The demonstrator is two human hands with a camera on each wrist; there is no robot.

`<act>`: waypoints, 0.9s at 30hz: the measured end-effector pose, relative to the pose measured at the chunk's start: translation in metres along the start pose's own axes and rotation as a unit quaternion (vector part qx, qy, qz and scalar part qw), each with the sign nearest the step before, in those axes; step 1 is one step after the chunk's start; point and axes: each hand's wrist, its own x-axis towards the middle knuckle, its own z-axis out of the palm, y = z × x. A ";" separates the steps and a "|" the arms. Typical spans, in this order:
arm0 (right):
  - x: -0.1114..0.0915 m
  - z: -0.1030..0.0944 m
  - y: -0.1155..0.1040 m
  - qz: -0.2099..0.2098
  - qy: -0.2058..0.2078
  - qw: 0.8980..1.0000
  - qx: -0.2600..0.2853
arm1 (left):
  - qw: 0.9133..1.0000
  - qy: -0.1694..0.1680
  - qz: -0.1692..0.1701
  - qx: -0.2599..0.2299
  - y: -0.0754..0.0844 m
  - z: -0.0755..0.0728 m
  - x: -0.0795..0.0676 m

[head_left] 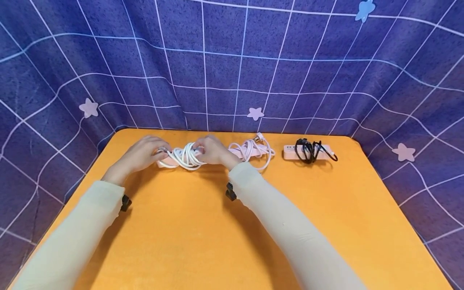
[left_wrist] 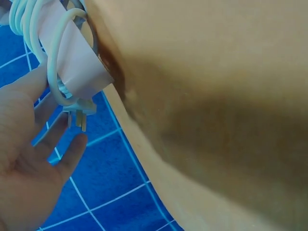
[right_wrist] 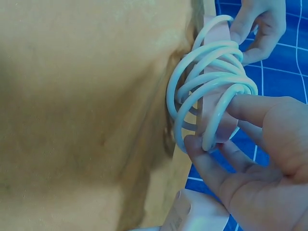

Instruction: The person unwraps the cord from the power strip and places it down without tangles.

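A pale pink power strip [left_wrist: 82, 62] lies near the table's back edge, its white cord [head_left: 188, 156] wound round it in several loops. At its left end my left hand [head_left: 145, 152] holds the strip, thumb against its side. The other fingers curl loosely around the plug [left_wrist: 84, 107], whose prongs point away from the strip. My right hand [right_wrist: 269, 154] pinches a loop of the white cord between thumb and index finger at the right end. In the head view, that hand [head_left: 214, 150] hides part of this end.
Right of my right hand lies a second pink power strip [head_left: 260, 150] with a pink cord and plug. Farther right is a third power strip [head_left: 290, 152] with a black cord [head_left: 308, 152]. A blue gridded curtain [head_left: 224, 72] stands behind the orange table [head_left: 181, 233].
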 end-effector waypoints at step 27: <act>-0.008 0.039 0.001 0.131 0.043 0.881 0.453 | 1.000 0.023 0.014 -0.001 -0.003 0.006 -0.009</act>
